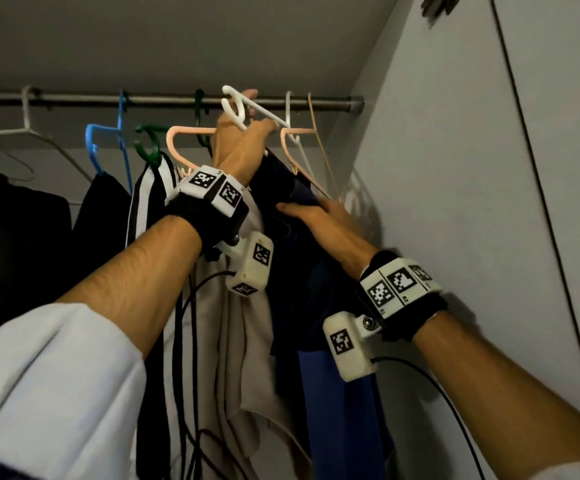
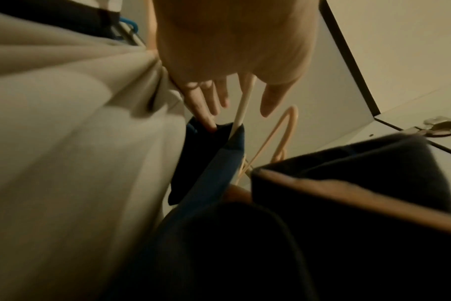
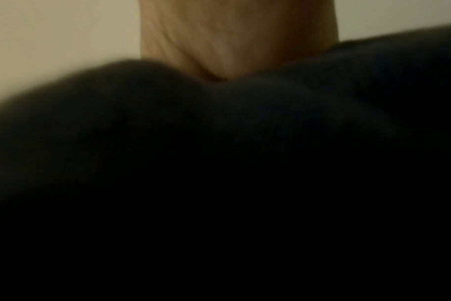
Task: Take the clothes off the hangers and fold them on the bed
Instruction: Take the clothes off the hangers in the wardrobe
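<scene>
I judge I'm barely started: my left hand grips the white hanger up at the rail, my right hand clutches its dark garment, while other clothes hang unfolded.

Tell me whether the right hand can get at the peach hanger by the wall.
Probably yes: the right hand grips the dark garment just below the peach hanger, with nothing between them.

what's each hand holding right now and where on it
Left hand grips the white hanger just below its hook. Right hand holds the dark garment near its top.
</scene>
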Tool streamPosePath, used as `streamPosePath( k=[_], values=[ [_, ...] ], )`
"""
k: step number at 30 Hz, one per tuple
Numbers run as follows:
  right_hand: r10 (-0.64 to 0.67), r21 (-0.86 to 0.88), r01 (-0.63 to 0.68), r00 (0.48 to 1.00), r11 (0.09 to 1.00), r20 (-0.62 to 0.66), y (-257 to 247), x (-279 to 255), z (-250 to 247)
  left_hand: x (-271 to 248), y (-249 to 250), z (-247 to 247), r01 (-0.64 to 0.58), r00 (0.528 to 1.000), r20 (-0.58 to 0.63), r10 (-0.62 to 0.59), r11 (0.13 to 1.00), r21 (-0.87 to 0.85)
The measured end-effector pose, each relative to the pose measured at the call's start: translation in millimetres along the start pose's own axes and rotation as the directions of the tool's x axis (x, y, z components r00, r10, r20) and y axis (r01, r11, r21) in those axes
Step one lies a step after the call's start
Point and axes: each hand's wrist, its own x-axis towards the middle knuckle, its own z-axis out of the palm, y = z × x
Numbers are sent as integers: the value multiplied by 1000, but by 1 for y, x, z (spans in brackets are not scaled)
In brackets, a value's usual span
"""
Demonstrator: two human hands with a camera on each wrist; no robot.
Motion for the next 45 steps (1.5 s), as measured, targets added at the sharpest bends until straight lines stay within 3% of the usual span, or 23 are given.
streamPosePath(
  k=[5, 8, 11, 15, 19, 22, 24, 30, 33, 36, 39, 45],
  values=[
    [-120, -112, 126, 991, 986, 59, -1, 7, 4, 11, 10, 2, 60, 985, 169, -46, 995, -81],
    [-133, -69, 131, 991, 989, -24, 0, 14, 2, 12, 8, 3, 63, 990, 133, -50, 994, -94],
    [-88, -91, 79, 991, 993, -100, 11, 25, 1, 7, -7, 3, -9, 996, 93, 12, 999, -39],
    [12, -201, -36, 992, 979, -122, 39, 37, -1, -4, -23, 8, -19, 995, 97, 25, 998, -63],
    [82, -189, -103, 990, 977, -118, 54, 47, -4, -12, -42, 9, -10, 987, 158, 18, 998, -55],
    [109, -187, -131, 986, 974, -122, 54, 59, -5, -14, -48, 10, -35, 991, 128, 45, 996, -82],
    [97, -184, -128, 981, 975, -169, 50, 67, -6, -12, -52, 12, -24, 993, 111, 38, 993, -118],
    [66, -226, -144, 944, 963, -324, 48, 86, -10, -6, -59, 8, -148, 974, 160, 163, 984, -98],
    [39, -226, -98, 967, 969, -253, 50, 88, -7, -6, -59, 8, -179, 970, 154, 187, 982, -62],
    [8, -264, -59, 982, 963, -190, 45, 91, -5, -2, -65, 8, -129, 978, 164, 130, 991, -16],
    [-11, -332, -76, 967, 940, -254, 40, 95, -6, -1, -61, 9, -155, 972, 172, 158, 987, -33],
    [-64, -238, -11, 949, 971, -308, 39, 79, -2, -4, -60, 9, -155, 974, 169, 153, 988, 2]
  ],
)
